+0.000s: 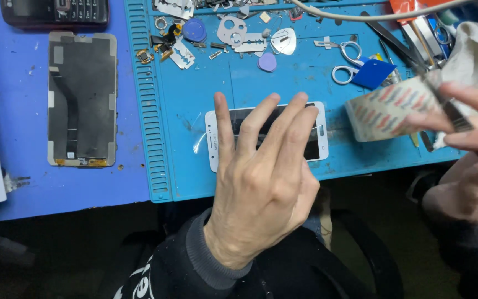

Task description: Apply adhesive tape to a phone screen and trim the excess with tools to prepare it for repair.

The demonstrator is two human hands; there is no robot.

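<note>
Hands over a white phone on a blue work mat

The left hand (pixel 261 177) hovers with fingers spread above a white phone (pixel 266 135) lying face up on the blue mat (pixel 206 166), which sits on the desk (pixel 23 188). At the right, the right hand (pixel 471 119) grips a roll of clear tape (pixel 391 108), blurred. Far on the mat lie small scissors (pixel 347 63), a razor blade (pixel 182 54), picks and metal parts. To the left rests a detached screen panel (pixel 82 98), back side up.
</note>
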